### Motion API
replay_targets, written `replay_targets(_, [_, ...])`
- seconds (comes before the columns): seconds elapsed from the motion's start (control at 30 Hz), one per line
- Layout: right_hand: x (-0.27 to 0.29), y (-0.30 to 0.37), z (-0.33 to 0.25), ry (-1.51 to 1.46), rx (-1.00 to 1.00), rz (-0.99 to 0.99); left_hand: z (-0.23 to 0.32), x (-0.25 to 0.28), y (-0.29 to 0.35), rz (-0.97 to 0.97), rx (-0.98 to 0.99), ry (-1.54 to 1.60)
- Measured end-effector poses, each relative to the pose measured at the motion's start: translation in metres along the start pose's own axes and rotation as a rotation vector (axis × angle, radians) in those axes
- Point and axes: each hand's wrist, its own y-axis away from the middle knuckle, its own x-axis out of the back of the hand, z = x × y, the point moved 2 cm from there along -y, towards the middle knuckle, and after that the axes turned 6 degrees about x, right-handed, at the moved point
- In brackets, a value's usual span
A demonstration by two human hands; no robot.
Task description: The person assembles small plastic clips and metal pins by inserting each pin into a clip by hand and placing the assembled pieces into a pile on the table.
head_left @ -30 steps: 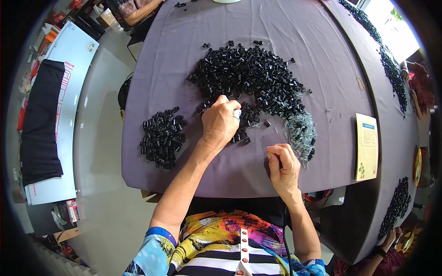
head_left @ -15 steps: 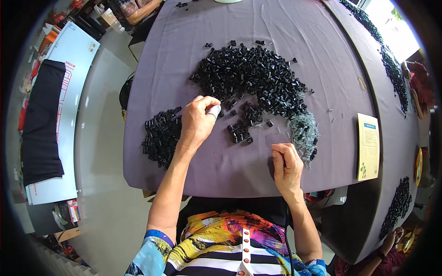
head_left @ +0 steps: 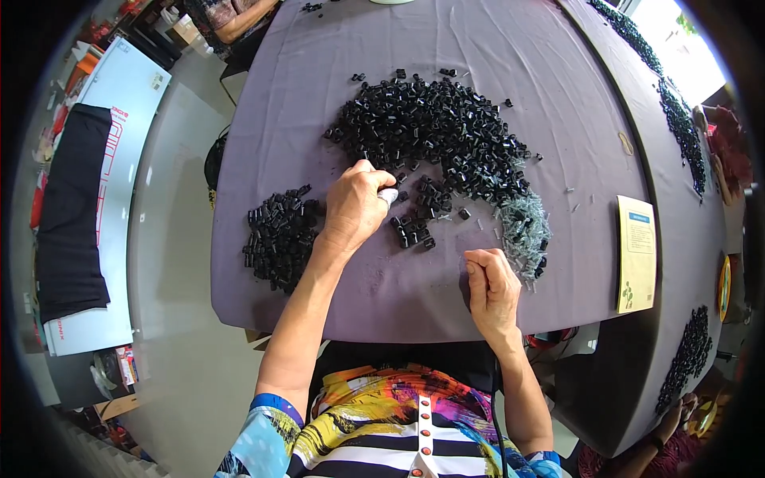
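Left hand [head_left: 356, 209] and right hand [head_left: 492, 288], fingertips together, at one counter [head_left: 279, 119]

At far left, one black cloth [head_left: 76, 207] hangs over one long white unit [head_left: 123, 80]. On the counter's left side lies one smaller heap of black pieces [head_left: 280, 240]. Next comes the left hand, one pale wrap [head_left: 388, 197] on a finger, its fingertips drawn together at the lower left edge of one large heap of black pieces [head_left: 430, 127]. Below that heap lie one loose clump [head_left: 433, 196], a second clump [head_left: 411, 232] and, to their right, one lone black piece [head_left: 464, 214]. The right hand is nearer the front edge, fingers curled, thumb against forefinger. Whether either hand has a small part between its fingertips, I cannot tell. Just beyond the right hand is one pile of clear greyish pins [head_left: 523, 233] touching the large heap. Further right come one tan loop [head_left: 625, 144] and one yellow packet [head_left: 635, 255]. At far right, a second counter [head_left: 685, 239] carries one dark heap [head_left: 687, 358] near its front, one co-worker's hand [head_left: 673, 417] beside it.
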Motion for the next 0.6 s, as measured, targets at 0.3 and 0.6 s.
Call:
replay_targets(0.3, [0.000,0.001,-0.002,0.019,0.011,0.035,0.012,-0.011,-0.002,0.102,-0.142,-0.201])
replay_targets(0.6, [-0.007,0.004,-0.003,-0.583,-0.276,0.148,0.052,-0.012,0.070,-0.539,0.362,0.977])
